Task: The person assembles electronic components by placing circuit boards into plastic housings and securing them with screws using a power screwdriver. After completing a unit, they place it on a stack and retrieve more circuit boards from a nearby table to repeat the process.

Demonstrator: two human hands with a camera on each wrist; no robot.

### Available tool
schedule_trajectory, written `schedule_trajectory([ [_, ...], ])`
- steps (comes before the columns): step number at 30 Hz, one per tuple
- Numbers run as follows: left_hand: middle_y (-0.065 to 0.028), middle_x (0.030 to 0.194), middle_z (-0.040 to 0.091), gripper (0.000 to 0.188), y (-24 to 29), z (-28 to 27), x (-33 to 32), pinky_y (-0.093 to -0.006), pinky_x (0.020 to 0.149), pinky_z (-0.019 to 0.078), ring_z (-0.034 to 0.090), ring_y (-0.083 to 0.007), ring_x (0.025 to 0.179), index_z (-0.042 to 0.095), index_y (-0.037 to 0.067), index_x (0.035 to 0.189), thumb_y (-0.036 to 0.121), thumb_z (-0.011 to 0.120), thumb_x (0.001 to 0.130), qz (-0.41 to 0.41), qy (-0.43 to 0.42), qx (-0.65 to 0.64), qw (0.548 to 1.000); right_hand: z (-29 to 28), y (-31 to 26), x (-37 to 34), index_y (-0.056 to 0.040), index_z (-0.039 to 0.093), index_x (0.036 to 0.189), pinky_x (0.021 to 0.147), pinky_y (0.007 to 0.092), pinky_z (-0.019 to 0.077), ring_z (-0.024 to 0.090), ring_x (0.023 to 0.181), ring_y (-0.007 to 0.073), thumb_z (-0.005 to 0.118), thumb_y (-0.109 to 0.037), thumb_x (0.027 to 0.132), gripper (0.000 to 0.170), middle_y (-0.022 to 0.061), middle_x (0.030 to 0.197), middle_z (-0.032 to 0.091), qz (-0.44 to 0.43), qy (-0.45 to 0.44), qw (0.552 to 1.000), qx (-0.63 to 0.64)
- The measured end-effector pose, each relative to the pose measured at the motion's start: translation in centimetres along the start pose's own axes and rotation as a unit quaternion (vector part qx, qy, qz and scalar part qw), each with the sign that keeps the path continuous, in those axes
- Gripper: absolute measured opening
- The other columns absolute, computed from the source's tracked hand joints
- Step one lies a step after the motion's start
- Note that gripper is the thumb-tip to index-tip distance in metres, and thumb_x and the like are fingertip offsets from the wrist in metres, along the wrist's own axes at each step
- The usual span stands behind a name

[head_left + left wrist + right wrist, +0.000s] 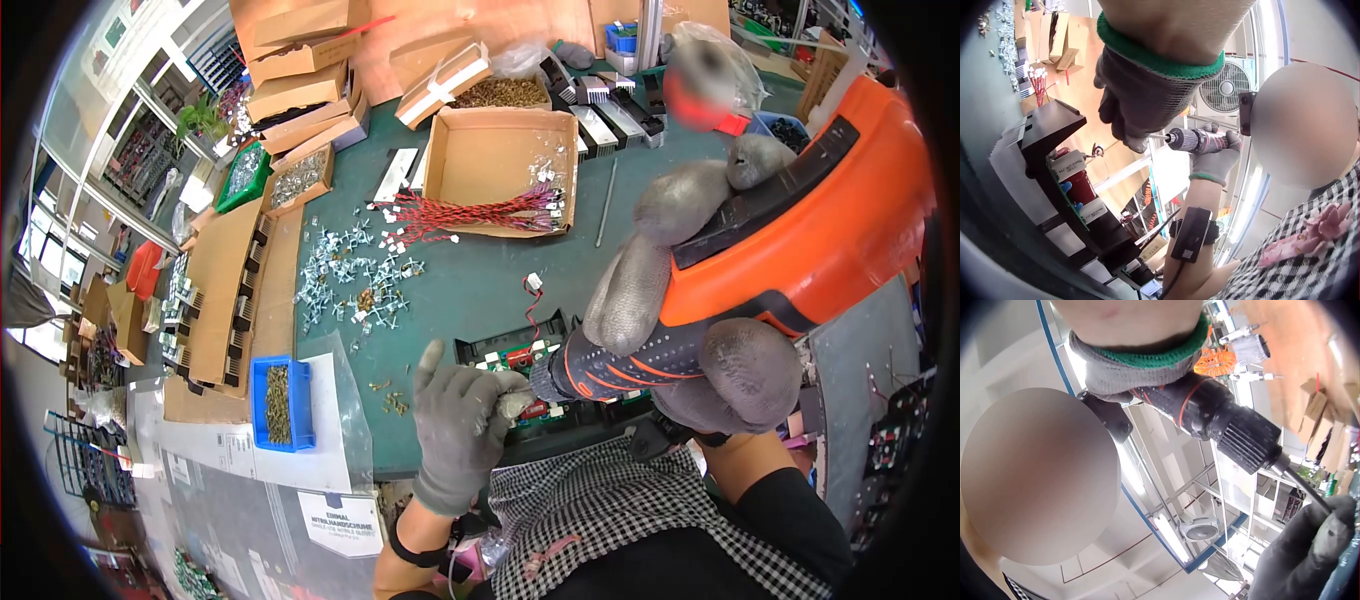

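My gloved right hand (640, 290) grips an orange and black cordless drill (850, 220) from the right side. Out of its black chuck (1247, 437) runs a thin steel bit (1302, 486). At the bit's end the thumb and forefinger of my gloved left hand (455, 420) pinch the tip; any small part there is hidden by the fingers. Right below both hands sits a black housing (1050, 125) with a green circuit board (492, 357) inside, carrying red and white components. A red and black lead with a white plug (533, 281) rises from it.
A blue tray (308, 420) of small screws stands left, near loose brass pieces (395, 403). Beyond lie scattered pale blue parts (345, 268) and a cardboard box (490, 150) with red-black wires (465, 213). A thin rod (606, 205) and finned metal blocks (612, 120) lie farther back.
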State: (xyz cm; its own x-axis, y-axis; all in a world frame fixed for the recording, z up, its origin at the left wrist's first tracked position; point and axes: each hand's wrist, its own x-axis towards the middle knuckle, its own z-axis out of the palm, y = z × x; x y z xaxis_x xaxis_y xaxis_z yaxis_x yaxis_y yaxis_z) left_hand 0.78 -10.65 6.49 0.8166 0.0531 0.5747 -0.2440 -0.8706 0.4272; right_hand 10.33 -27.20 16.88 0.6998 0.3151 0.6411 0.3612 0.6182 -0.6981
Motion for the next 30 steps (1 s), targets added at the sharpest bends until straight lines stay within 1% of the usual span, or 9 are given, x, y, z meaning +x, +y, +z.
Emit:
schedule_trajectory([
  [2,-0.0012,0.068,0.06,0.017,0.2,0.1,0.1,-0.0496,0.106,0.0343,0.058,-0.0221,0.068,0.069,0.015,0.08,0.029,0.075,0.074,0.008,0.02,0.028,0.999,-0.1,0.1,0.1,-0.0025,0.038,0.127,0.065,0.0334,0.0563,0.066,0.075,0.0191,0.061,0.008,0.073,0.06,0.0161,0.11,0.062,0.007,0.01,1.0,-0.023],
  [5,-0.0033,0.079,0.064,0.031,-0.1,0.5,-0.1,-0.0519,0.107,0.0319,0.061,-0.0236,0.078,0.068,0.013,0.092,0.038,0.074,0.075,0.021,-0.029,0.026,0.999,-0.2,0.4,0.3,-0.0027,0.038,0.127,0.064,0.033,0.0561,0.066,0.075,0.0185,0.06,0.011,0.073,0.059,0.0157,0.109,0.062,0.019,0.032,0.994,-0.1],
  [8,-0.0082,0.1,0.065,0.059,0.2,0.0,0.4,-0.0539,0.108,0.0293,0.061,-0.0272,0.097,0.062,0.008,0.11,0.055,0.069,0.074,-0.016,-0.074,0.026,0.997,-0.8,1.7,0.5,-0.0029,0.039,0.126,0.064,0.0326,0.0559,0.065,0.075,0.0179,0.058,0.013,0.072,0.059,0.0153,0.107,0.063,0.032,0.048,0.986,-0.159],
  [9,-0.0129,0.12,0.059,0.086,-0.3,-0.3,0.0,-0.055,0.109,0.0273,0.053,-0.03,0.116,0.052,0.003,0.125,0.069,0.062,0.071,-0.009,-0.135,0.058,0.989,-1.0,2.3,0.4,-0.003,0.039,0.125,0.064,0.0325,0.0558,0.065,0.075,0.0177,0.058,0.014,0.072,0.059,0.0152,0.107,0.063,0.036,0.05,0.983,-0.171],
  [12,-0.0138,0.125,0.056,0.094,-0.8,0.6,-0.6,-0.0551,0.109,0.0257,0.049,-0.0308,0.121,0.05,0.001,0.129,0.074,0.058,0.07,0.003,-0.193,0.103,0.976,-1.5,3.8,0.2,-0.0031,0.04,0.125,0.065,0.0322,0.0557,0.065,0.075,0.0171,0.057,0.016,0.072,0.058,0.0149,0.107,0.064,0.044,0.05,0.982,-0.177],
  [19,-0.0121,0.125,0.055,0.088,-1.0,1.5,-0.8,-0.0502,0.111,0.0253,0.05,-0.0296,0.12,0.05,0.003,0.129,0.057,0.073,0.064,-0.023,-0.202,0.054,0.978,-2.1,4.7,-0.1,-0.0021,0.042,0.127,0.066,0.0316,0.0559,0.065,0.076,0.015,0.062,0.014,0.073,0.059,0.0134,0.108,0.063,0.052,0.03,0.983,-0.174],
  [23,-0.0122,0.124,0.055,0.086,-1.2,1.7,-0.8,-0.0499,0.11,0.0264,0.052,-0.0291,0.118,0.05,0.003,0.128,0.056,0.073,0.065,-0.015,-0.19,0.043,0.981,-1.5,5.5,-0.2,-0.0003,0.049,0.12,0.064,0.0294,0.055,0.064,0.075,0.0128,0.063,0.012,0.073,0.051,0.0101,0.101,0.065,0.072,0.063,0.986,-0.138],
  [28,-0.0161,0.123,0.056,0.089,-1.8,2.0,-1.0,-0.0547,0.11,0.026,0.052,-0.0322,0.118,0.052,0.002,0.13,0.064,0.07,0.069,-0.007,-0.186,0.033,0.982,-1.2,5.6,0.2,-0.0011,0.046,0.123,0.073,0.0264,0.052,0.062,0.085,0.0097,0.067,0.004,0.073,0.055,0.0066,0.103,0.064,0.112,0.027,0.966,-0.231],
  [30,-0.0156,0.123,0.056,0.088,-1.9,2.0,-1.1,-0.0545,0.111,0.0253,0.052,-0.0321,0.118,0.052,0.001,0.131,0.059,0.073,0.068,-0.012,-0.184,0.022,0.983,-0.8,5.5,0.3,-0.0011,0.045,0.124,0.074,0.0267,0.052,0.063,0.087,0.0101,0.068,0.003,0.073,0.056,0.0066,0.104,0.064,0.13,0.032,0.965,-0.224],
])
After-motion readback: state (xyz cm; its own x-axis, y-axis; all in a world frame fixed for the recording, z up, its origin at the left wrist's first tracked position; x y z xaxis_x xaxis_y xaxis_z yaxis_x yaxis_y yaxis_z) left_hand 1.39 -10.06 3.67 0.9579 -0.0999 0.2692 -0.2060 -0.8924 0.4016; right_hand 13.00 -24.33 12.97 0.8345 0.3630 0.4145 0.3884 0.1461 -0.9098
